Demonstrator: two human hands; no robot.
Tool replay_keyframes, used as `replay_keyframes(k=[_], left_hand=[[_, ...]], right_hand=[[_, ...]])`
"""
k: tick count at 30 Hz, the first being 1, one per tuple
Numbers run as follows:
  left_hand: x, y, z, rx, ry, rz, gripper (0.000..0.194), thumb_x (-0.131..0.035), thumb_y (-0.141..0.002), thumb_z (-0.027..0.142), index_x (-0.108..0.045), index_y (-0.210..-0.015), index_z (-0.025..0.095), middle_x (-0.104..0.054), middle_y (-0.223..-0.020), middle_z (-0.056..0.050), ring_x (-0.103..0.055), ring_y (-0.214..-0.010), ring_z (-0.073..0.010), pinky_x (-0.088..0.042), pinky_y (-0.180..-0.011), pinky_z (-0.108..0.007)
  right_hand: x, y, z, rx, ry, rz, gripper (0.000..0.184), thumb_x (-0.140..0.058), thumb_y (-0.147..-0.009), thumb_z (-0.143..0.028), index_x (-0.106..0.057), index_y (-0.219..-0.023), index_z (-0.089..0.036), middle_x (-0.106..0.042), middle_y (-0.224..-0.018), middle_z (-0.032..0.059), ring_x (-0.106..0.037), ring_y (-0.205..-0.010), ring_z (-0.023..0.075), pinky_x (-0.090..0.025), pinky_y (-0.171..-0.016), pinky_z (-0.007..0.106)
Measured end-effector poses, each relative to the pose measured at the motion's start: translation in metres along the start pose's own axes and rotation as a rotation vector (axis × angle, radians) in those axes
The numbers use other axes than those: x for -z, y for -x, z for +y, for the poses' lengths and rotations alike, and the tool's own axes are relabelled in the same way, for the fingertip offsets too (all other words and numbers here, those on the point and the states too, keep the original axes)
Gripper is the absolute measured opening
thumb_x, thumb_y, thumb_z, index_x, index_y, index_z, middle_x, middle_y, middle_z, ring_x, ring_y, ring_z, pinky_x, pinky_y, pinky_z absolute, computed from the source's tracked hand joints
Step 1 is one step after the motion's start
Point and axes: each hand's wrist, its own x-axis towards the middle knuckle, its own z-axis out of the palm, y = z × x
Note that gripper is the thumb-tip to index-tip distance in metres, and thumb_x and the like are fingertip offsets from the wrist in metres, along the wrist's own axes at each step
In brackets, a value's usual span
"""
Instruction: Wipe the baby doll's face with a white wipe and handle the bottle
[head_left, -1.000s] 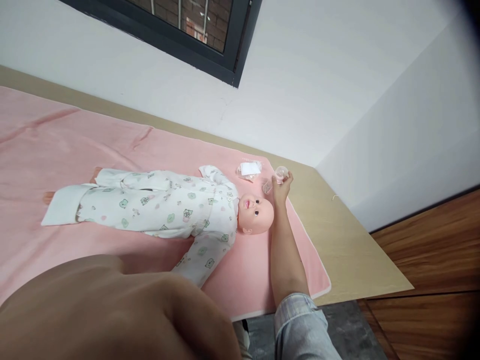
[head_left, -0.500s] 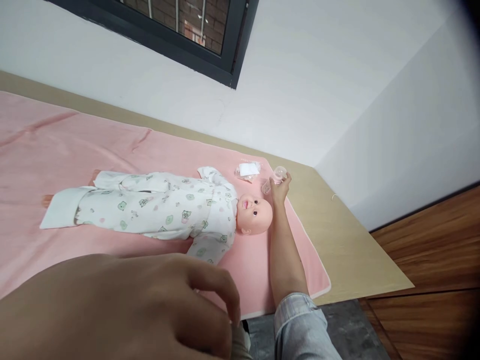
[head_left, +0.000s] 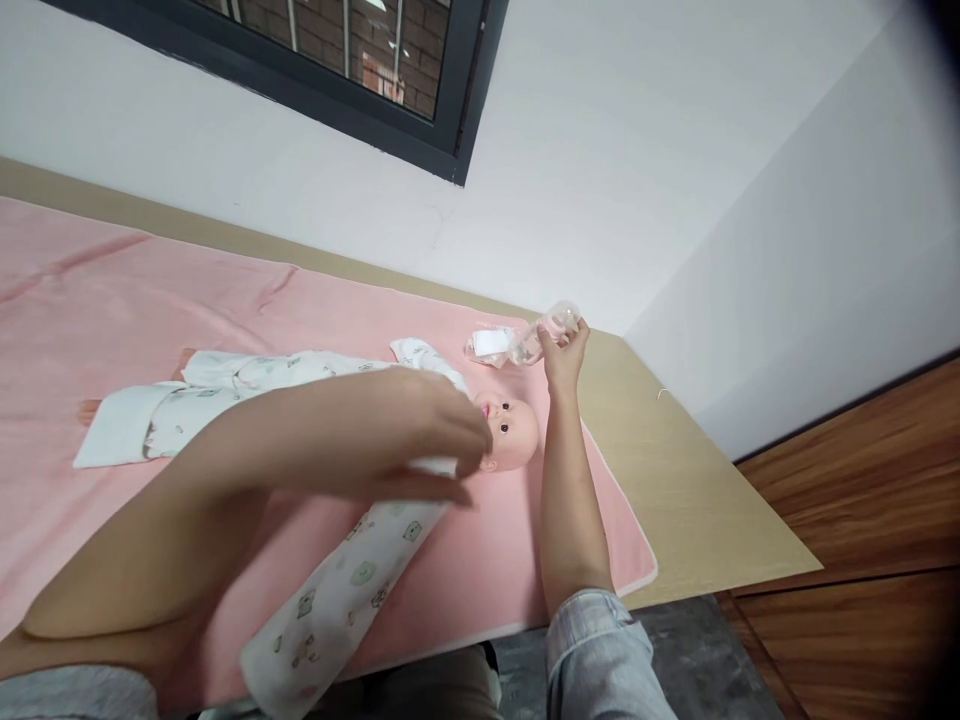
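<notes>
A baby doll (head_left: 511,433) lies on its back on a pink blanket (head_left: 442,590), dressed in a white printed outfit. My left hand (head_left: 405,435) hovers over the doll's chest, close to its face, slightly blurred. Its fingers are loosely bent with the thumb apart, and nothing shows in them. Beyond the doll's head, my right hand (head_left: 564,358) is wrapped round a clear baby bottle (head_left: 528,345) with pinkish parts, held tilted at the blanket's far edge. Fingers hide part of the bottle.
A small clear packet with a white label (head_left: 492,342) lies beside the bottle. The wooden table (head_left: 697,500) runs along a white wall, with a dark-framed window (head_left: 450,130) above. Wood-grain panels (head_left: 862,500) stand at the right.
My left hand has moved forward from the near edge to above the doll's chest. My right hand has raised the baby bottle slightly.
</notes>
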Motion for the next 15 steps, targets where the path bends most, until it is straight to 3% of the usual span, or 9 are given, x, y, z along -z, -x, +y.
replay_keyframes(k=[2,6,8,11,15], left_hand=[[0.002,-0.010,-0.021,0.057,0.023,0.007,0.022,-0.054,-0.094,0.039,-0.071,-0.084,0.029,-0.072,-0.103,0.000,-0.068,-0.094,-0.0220,-0.053,-0.083,-0.033],[-0.007,-0.020,-0.058,0.256,-0.143,0.328,0.028,-0.052,-0.095,0.044,-0.065,-0.109,0.023,-0.066,-0.123,-0.005,-0.063,-0.112,-0.0274,-0.049,-0.093,-0.037],[-0.013,-0.022,-0.068,0.316,-0.171,0.419,0.040,-0.058,-0.092,0.045,-0.057,-0.124,0.022,-0.063,-0.129,-0.007,-0.061,-0.116,-0.0281,-0.049,-0.094,-0.038],[-0.017,-0.026,-0.072,0.369,-0.156,0.457,0.056,-0.064,-0.087,0.044,-0.048,-0.136,0.022,-0.061,-0.132,-0.009,-0.061,-0.116,-0.0291,-0.050,-0.093,-0.038],[-0.016,-0.029,-0.069,0.465,-0.204,0.451,0.055,-0.066,-0.081,0.038,-0.052,-0.131,0.021,-0.067,-0.120,-0.007,-0.065,-0.103,-0.0298,-0.050,-0.083,-0.037]], right_hand=[[-0.006,0.004,-0.019,0.024,-0.125,-0.075,0.075,-0.071,-0.073,-0.038,-0.033,-0.136,-0.021,-0.056,-0.131,0.0126,-0.064,-0.110,0.0190,-0.052,-0.100,0.039],[-0.022,0.024,-0.055,0.058,-0.270,-0.231,0.076,-0.075,-0.074,-0.044,-0.036,-0.136,-0.025,-0.057,-0.130,0.0083,-0.063,-0.115,0.0188,-0.051,-0.103,0.042],[-0.031,0.040,-0.071,0.072,-0.302,-0.300,0.076,-0.075,-0.074,-0.047,-0.037,-0.137,-0.027,-0.056,-0.131,0.0075,-0.061,-0.120,0.0200,-0.049,-0.106,0.045],[-0.043,0.066,-0.091,0.070,-0.335,-0.379,0.077,-0.075,-0.075,-0.049,-0.037,-0.138,-0.029,-0.052,-0.134,0.0069,-0.057,-0.126,0.0213,-0.048,-0.108,0.047],[-0.056,0.093,-0.108,0.060,-0.381,-0.469,0.077,-0.074,-0.077,-0.053,-0.035,-0.140,-0.033,-0.049,-0.140,0.0054,-0.051,-0.133,0.0217,-0.050,-0.108,0.046]])
